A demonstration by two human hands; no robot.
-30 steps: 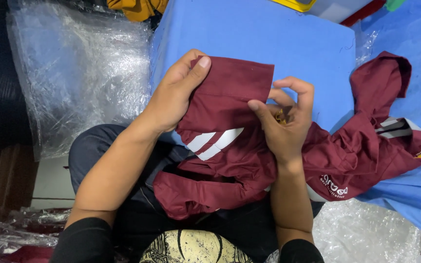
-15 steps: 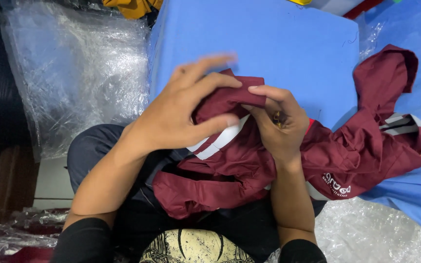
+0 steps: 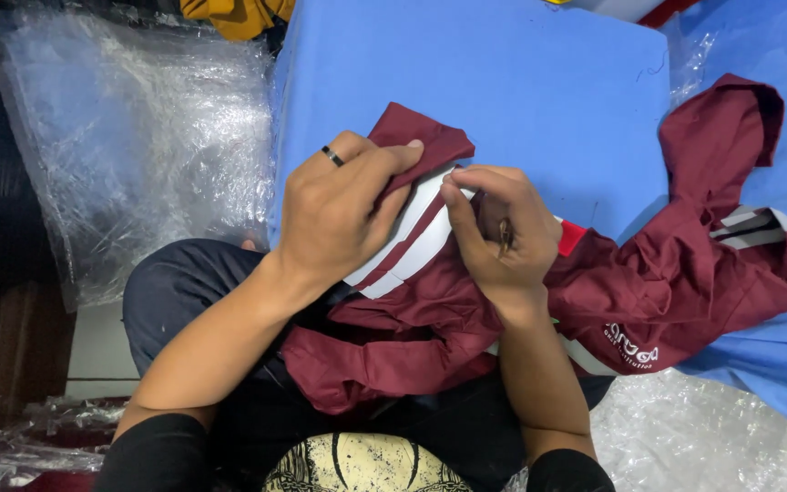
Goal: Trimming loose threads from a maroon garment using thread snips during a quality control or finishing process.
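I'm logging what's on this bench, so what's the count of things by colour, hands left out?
Maroon: 1, the garment with white stripes, pinched by the left hand and the right hand
Blue: 1, the padded surface
Yellow: 1, the cloth at the top edge
Clear: 1, the plastic bag
Total: 4

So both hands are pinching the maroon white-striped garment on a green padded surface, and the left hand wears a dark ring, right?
Not quite. In the head view the padded surface is blue, not green. Both the left hand and right hand do pinch the maroon white-striped garment, and the left wears a dark ring.
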